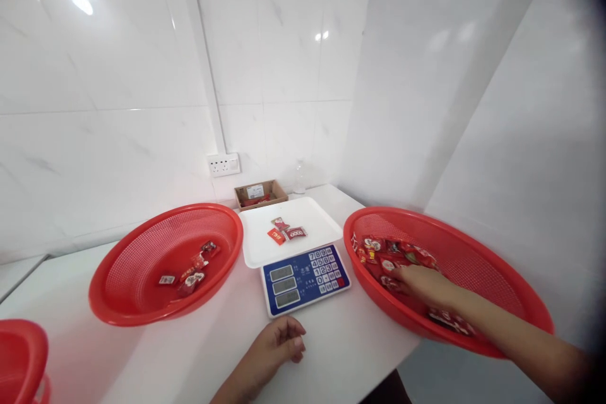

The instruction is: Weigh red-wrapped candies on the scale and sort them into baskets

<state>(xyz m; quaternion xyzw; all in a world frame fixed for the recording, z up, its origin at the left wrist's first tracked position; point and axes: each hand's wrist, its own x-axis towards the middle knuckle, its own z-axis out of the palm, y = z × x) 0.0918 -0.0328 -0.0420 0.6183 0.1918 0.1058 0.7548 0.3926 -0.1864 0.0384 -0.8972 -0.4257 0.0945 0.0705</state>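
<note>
On the worktop (151,356), the right basket (492,281), overhanging an edge, and the left basket (142,262) flank the digital scale (303,278), with open room before it. In front of the scale, the left hand (279,344) curls loosely, apparently empty; right of the scale, the right hand (423,284) is among wrapped candies (372,257), its grip hidden. Picking seems the step, calling next for a lift.

Socket (224,165) on white tiled wall (288,63); clear container (299,178) close by.
</note>
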